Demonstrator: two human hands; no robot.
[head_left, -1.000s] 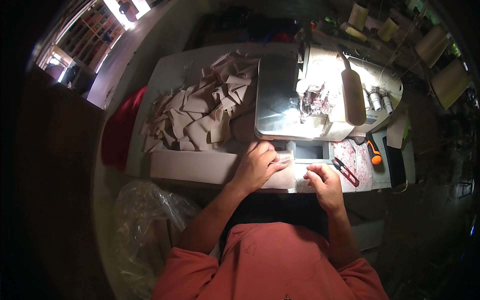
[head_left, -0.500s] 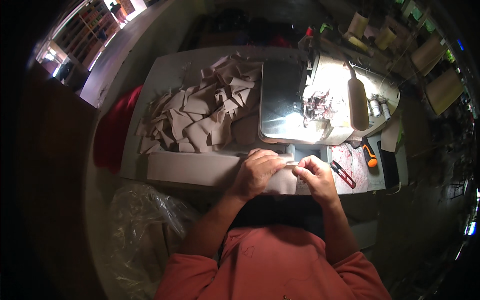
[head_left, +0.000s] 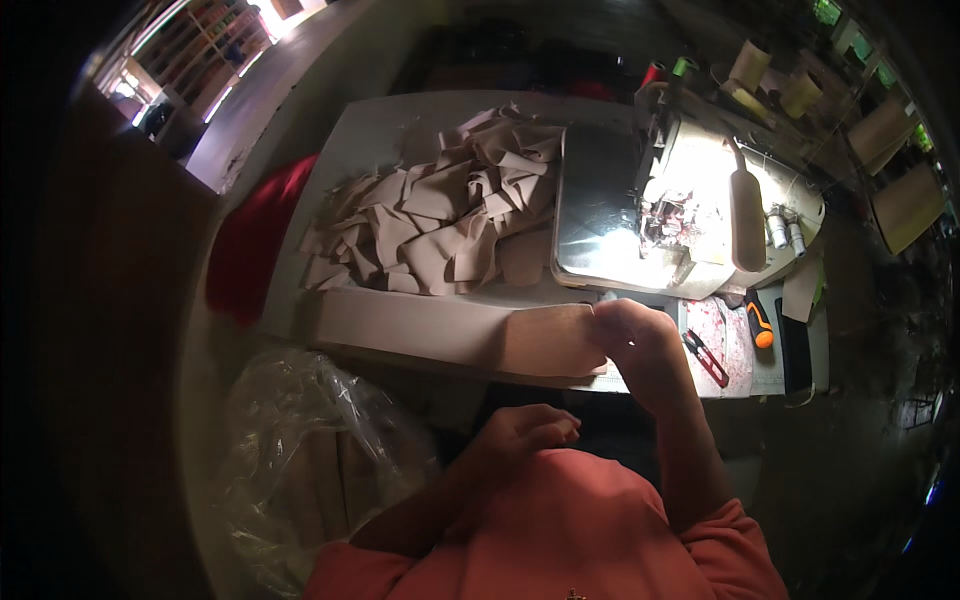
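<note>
A long beige fabric strip point(head_left: 420, 325) lies along the table's front edge, its right part lit a warmer tan. My right hand point(head_left: 645, 345) is at the strip's right end, with thumb and fingers closed on its edge; the fingertips are partly hidden. Away from the fabric, my left hand point(head_left: 525, 430) hovers in front of my body below the table edge. Its fingers are loosely bent and slightly apart, and nothing shows in them. Behind the strip is a heap of beige fabric pieces point(head_left: 430, 215).
A lit sewing machine point(head_left: 690, 215) with a dark shiny plate point(head_left: 597, 220) stands at the back right. Red thread snips point(head_left: 706, 358), an orange-and-black handled tool point(head_left: 760, 325) and a dark flat object point(head_left: 795, 345) lie right. A clear plastic bag point(head_left: 310, 450) is at lower left.
My left hand has let go of the fabric and drawn back toward my body. My right hand stays at the strip's right end. The whole view has shifted slightly.
</note>
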